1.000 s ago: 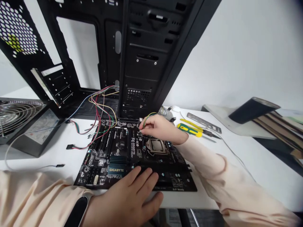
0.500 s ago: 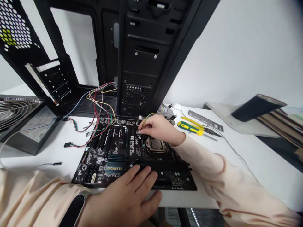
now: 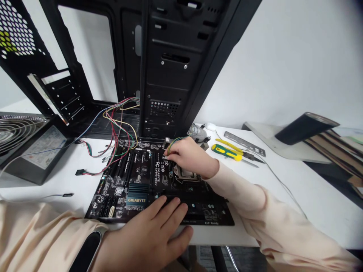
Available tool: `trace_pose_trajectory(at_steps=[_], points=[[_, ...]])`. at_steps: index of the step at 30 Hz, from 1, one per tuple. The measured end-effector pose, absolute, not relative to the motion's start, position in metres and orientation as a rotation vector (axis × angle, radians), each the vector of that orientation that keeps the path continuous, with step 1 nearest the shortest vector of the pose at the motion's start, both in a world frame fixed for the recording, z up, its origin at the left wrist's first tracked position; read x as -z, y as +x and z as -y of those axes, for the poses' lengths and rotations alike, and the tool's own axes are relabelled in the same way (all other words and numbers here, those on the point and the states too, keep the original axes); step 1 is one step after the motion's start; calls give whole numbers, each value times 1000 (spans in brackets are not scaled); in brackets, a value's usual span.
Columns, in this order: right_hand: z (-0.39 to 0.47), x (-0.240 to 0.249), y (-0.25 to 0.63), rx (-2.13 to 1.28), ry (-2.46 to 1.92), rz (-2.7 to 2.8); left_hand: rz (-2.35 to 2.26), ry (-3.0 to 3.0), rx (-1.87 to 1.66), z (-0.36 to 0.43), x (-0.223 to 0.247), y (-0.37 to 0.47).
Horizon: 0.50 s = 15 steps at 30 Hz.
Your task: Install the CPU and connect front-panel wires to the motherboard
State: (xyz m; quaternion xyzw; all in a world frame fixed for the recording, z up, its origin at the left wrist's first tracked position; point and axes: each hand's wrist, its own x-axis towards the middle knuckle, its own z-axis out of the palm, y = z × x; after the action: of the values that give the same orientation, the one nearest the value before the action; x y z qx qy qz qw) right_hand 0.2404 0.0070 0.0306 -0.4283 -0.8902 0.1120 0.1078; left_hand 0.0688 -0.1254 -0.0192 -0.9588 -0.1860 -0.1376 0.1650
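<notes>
A black Gigabyte motherboard (image 3: pixel 163 182) lies flat at the table's front edge. My left hand (image 3: pixel 150 234) rests over its near edge, fingers spread and stretched out, holding nothing. Over the far part of the board, my right hand (image 3: pixel 188 155) pinches a small fan connector between thumb and forefinger, close to the board's surface. From these fingers a thin multicoloured fan cable (image 3: pixel 176 140) arcs back toward a CPU cooler (image 3: pixel 197 132) behind the hand. The CPU socket (image 3: pixel 185 173) sits just below my right palm, partly covered. Whether the connector is seated on pins I cannot tell.
A black PC case (image 3: pixel 170 79) towers behind the board, its loose front-panel wires (image 3: pixel 113 128) trailing over the board's left side. At left stands a power supply (image 3: pixel 48 151). A screwdriver (image 3: pixel 227 152), pliers (image 3: pixel 249 155) and an I/O shield (image 3: pixel 244 143) lie to the right.
My right hand has shifted very slightly left and away from me, with the connector still pinched. My left hand stays in place on the board. The whole view has moved a little.
</notes>
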Motion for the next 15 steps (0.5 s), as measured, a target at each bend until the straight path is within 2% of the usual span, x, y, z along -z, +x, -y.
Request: trace_pose_trajectory(at_steps=[15], points=[[-10, -29, 238, -225, -1180, 2778, 536, -2759, 337, 127, 20, 68]])
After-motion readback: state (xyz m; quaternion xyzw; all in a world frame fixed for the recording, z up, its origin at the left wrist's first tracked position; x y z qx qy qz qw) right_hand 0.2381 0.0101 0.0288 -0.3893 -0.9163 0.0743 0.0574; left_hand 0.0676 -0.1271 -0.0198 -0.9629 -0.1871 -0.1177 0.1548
